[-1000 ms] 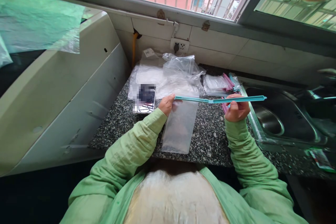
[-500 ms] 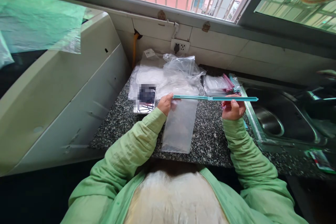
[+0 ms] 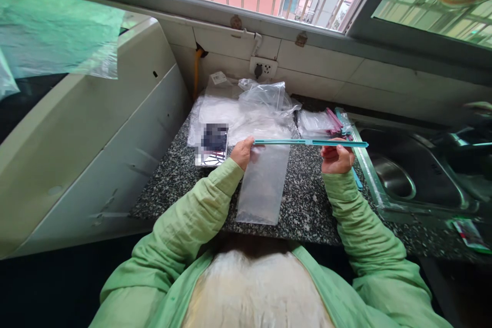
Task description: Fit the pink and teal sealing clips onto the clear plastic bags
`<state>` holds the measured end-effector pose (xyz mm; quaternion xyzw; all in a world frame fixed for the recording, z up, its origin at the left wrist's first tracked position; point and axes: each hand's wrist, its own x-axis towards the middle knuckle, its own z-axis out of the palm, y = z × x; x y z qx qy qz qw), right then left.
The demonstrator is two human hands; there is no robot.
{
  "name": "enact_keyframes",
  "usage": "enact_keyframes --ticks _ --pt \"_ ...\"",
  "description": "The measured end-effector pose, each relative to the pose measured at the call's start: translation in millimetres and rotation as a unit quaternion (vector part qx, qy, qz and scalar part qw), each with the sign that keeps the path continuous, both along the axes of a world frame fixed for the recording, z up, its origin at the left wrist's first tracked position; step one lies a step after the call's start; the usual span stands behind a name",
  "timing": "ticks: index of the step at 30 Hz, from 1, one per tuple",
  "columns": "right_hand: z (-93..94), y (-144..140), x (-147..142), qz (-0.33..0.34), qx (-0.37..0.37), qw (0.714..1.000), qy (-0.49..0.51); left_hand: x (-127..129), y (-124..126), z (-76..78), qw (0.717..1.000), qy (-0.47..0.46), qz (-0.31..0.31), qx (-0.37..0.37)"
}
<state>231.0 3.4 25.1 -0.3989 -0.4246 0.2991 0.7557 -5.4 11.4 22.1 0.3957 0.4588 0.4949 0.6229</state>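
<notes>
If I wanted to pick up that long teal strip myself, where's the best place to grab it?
Probably near its ends, coming from below, as both hands do. The teal strip is long, thin and level, with a clear bag hanging from its left part. The left hand pinches the left end; the right hand grips near the right end.

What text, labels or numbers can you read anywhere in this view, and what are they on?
No text can be read.
White tag on the plastic bags at the back of the counter: too small to read.
Item beside the left hand: blurred out, striped lower edge, no words.
Teal sealing strip, held by both hands, right hand: no visible print.
Wall socket: no markings legible.
</notes>
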Motion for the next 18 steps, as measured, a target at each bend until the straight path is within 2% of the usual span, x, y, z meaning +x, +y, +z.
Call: enact_keyframes --ticks 10,18 --pt "5.6 -3.9 -4.4 -0.017 -0.010 1.000 -0.016 -1.3 -4.2 12.5 0.997 0.073 -0.014 0.009" --pt "1.7 -2.5 -4.5 0.032 0.006 0.996 -0.084 -1.5 -1.7 6.9 0.995 0.095 -0.031 0.030"
